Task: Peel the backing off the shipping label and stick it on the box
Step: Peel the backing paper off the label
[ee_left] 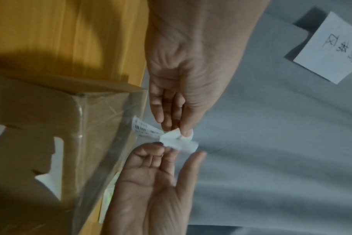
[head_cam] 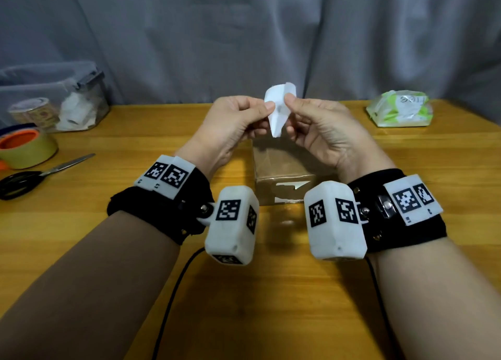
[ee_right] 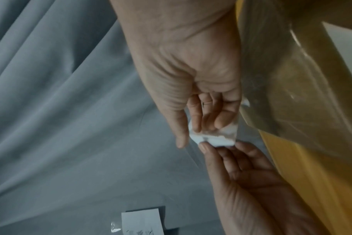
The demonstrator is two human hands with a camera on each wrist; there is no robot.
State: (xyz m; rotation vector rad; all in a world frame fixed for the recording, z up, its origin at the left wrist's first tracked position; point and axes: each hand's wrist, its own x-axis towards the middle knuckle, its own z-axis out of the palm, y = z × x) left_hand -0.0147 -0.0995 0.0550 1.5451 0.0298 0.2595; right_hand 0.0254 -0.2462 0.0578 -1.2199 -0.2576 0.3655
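While the left hand (head_cam: 233, 126) and right hand (head_cam: 322, 131) each pinch the small white label (head_cam: 278, 110) up above the brown box (head_cam: 284, 175) on the desk (head_cam: 271, 292), the peeling looks only begun and nothing is stuck on yet.

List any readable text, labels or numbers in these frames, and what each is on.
Nothing reads with certainty.
Green and white packet: large letters, roughly "ee", partly hidden, unsure.
Shipping label, pinched by left hand and right hand: barcode and print lines, too blurred.
White note on the grey cloth: handwritten characters, not legible.
Wrist tags: black-and-white square codes, tiny digits unreadable.
Tape roll: pattern only, blurred.
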